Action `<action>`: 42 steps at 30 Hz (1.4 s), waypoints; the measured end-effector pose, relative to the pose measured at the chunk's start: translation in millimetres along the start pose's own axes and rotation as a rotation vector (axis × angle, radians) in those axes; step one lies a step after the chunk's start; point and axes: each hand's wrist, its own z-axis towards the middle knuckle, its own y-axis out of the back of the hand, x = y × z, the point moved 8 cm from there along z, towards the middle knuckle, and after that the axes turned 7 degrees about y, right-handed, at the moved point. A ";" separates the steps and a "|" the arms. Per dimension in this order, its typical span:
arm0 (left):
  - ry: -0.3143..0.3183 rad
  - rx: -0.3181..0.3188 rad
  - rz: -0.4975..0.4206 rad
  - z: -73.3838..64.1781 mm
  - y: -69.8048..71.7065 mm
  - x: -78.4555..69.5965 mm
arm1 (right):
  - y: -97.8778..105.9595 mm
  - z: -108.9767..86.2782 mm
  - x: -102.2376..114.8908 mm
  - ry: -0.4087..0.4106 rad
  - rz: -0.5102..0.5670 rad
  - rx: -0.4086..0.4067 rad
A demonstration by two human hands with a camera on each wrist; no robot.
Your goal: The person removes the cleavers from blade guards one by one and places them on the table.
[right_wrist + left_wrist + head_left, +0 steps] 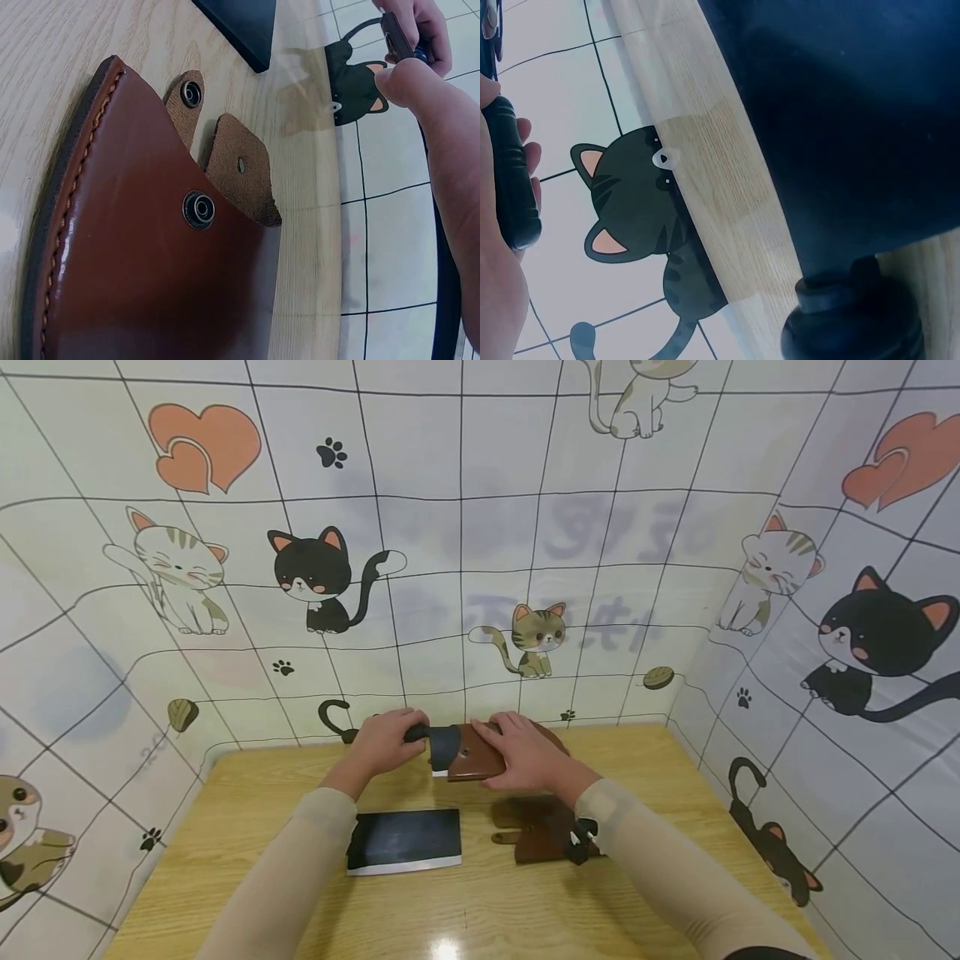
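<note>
My left hand (386,741) grips the black handle (514,165) of a cleaver held up near the table's back edge. Its dark blade (444,747) shows only next to the handle; a brown leather sheath (476,764) covers the rest. On that sheath lies my right hand (528,750), holding it between thumb and fingers. A second cleaver (408,839), dark with a pale cutting edge, lies below my left forearm, which hides its handle in the head view. A second brown sheath (150,240) rests flat under my right wrist, its snap straps spread out.
The wooden table (457,910) meets a cloth-covered wall (427,652) printed with cats and grid lines, just behind my hands. More of this cloth stands at both sides. A small black device (582,840) sits at my right wrist.
</note>
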 end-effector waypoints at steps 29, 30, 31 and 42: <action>0.046 -0.003 -0.069 -17.4 10.2 33.5 | 4.5 -20.0 -20.2 0.050 -0.020 -0.027; 0.044 -0.003 -0.068 -17.6 9.9 34.0 | 3.8 -19.9 -20.0 0.049 -0.015 -0.019; 0.042 -0.002 -0.067 -17.7 9.7 34.1 | 2.6 -19.8 -20.2 0.045 -0.018 -0.008; 0.047 -0.005 -0.070 -16.5 13.4 37.0 | 10.0 -19.1 -16.9 0.036 0.001 -0.020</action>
